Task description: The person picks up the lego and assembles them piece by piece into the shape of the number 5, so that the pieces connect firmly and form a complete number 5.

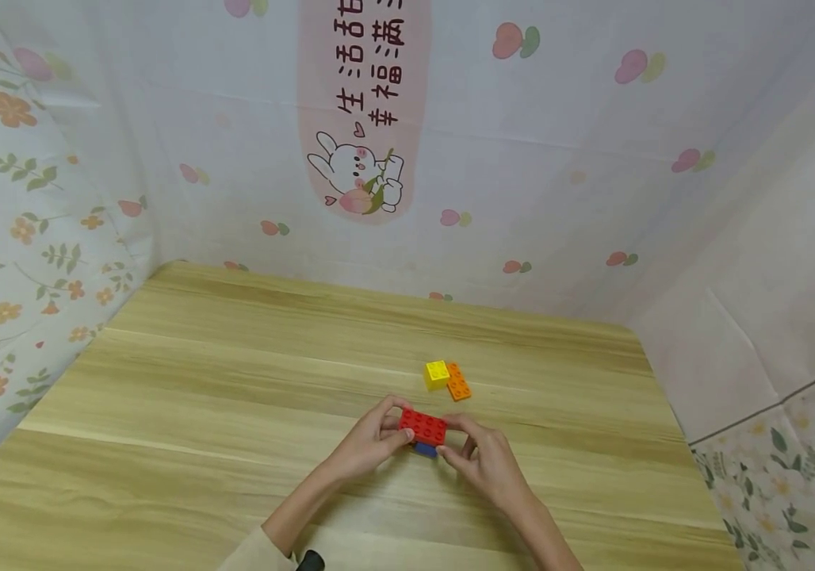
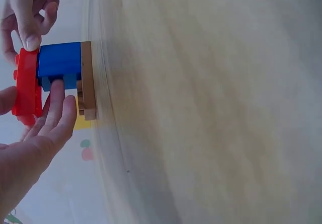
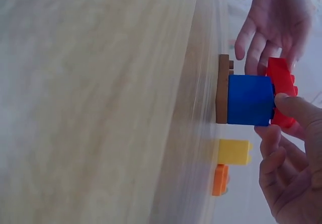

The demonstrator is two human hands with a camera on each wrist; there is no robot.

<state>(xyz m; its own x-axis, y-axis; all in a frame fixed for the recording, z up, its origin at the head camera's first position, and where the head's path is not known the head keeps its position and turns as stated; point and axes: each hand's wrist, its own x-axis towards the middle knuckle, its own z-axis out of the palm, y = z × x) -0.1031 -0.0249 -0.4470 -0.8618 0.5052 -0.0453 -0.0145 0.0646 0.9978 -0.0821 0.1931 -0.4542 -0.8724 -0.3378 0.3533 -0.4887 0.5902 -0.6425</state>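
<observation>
Room lies left; behind the red brick point(image 1: 423, 427), a yellow block point(image 1: 437, 376) obstructs.

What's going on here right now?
A person's left hand and right hand grip a red brick over a blue brick, which stands on a brown plate on the table. The red brick looks slightly tilted; whether it is fully seated is unclear. Beyond the hands, a yellow brick and an orange brick sit untouched.

Seeing smooth plastic on the red rectangular studded brick point(image 1: 423, 427), blue boxy brick point(image 3: 250, 100), brown flat plate point(image 3: 222, 98), yellow cube-shaped brick point(image 1: 437, 376) and orange flat studded plate point(image 1: 458, 382). Getting smooth, low-sheen wood grain off the pale brown tabletop point(image 1: 200, 381). Reading matt, creased cloth on the white printed backdrop point(image 1: 557, 159).
</observation>
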